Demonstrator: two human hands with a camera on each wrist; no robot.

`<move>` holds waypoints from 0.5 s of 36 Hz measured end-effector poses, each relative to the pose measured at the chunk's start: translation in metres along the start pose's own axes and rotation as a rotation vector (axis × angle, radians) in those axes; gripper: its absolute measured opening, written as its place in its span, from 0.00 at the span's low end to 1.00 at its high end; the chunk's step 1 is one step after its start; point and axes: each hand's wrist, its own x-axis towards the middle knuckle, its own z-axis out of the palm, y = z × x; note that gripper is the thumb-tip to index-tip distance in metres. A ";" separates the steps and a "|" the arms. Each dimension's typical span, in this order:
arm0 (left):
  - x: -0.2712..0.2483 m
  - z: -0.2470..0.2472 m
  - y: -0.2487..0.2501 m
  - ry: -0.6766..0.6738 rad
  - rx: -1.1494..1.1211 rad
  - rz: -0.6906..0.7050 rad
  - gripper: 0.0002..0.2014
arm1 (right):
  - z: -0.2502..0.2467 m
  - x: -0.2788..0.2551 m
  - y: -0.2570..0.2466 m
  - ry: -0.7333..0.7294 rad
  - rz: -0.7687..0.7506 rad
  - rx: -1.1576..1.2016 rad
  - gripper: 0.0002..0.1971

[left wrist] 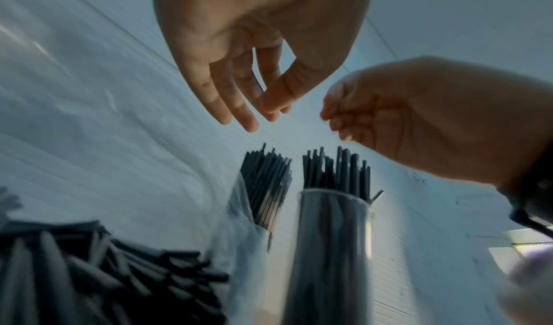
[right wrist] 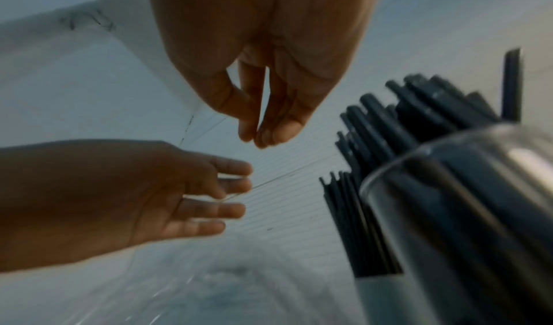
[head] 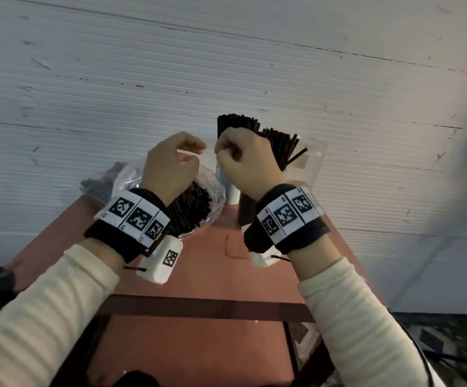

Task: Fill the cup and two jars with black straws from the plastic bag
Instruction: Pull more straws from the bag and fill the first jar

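Both hands hover close together above the red table. My left hand has relaxed fingers and holds nothing. The fingers of my right hand are curled with the thumb against the fingertips, and nothing shows between them. Behind the right hand, black straws stand in a white cup and in a glass jar. A second jar, dark with straws, stands below my right wrist. The clear plastic bag of straws lies under my left wrist.
A white ribbed wall rises right behind the containers. Another bundle of black straws lies at the table's far left corner. The table's near half is bare red surface with a dark crossbar.
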 end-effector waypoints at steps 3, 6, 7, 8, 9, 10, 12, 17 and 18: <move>-0.001 -0.025 -0.003 0.042 0.054 0.041 0.15 | 0.020 -0.007 -0.006 -0.188 0.113 0.020 0.09; -0.003 -0.046 -0.012 0.073 0.136 0.043 0.14 | 0.042 -0.008 -0.007 -0.397 0.208 -0.034 0.11; -0.003 -0.053 -0.016 0.067 0.184 0.034 0.13 | 0.050 -0.008 -0.008 -0.477 0.221 -0.079 0.12; -0.003 -0.059 -0.017 0.042 0.241 0.015 0.13 | 0.058 -0.008 -0.008 -0.555 0.226 -0.130 0.14; -0.003 -0.064 -0.019 -0.007 0.302 -0.014 0.13 | 0.064 -0.007 -0.010 -0.623 0.225 -0.179 0.16; -0.002 -0.069 -0.021 -0.083 0.350 -0.051 0.13 | 0.071 -0.007 -0.011 -0.676 0.228 -0.225 0.18; 0.000 -0.075 -0.026 -0.263 0.408 -0.133 0.14 | 0.084 -0.005 -0.012 -0.757 0.246 -0.296 0.20; -0.001 -0.081 -0.037 -0.345 0.427 -0.150 0.20 | 0.110 -0.002 -0.005 -0.809 0.311 -0.365 0.24; -0.002 -0.081 -0.037 -0.333 0.424 -0.144 0.22 | 0.114 -0.001 -0.003 -0.805 0.329 -0.377 0.26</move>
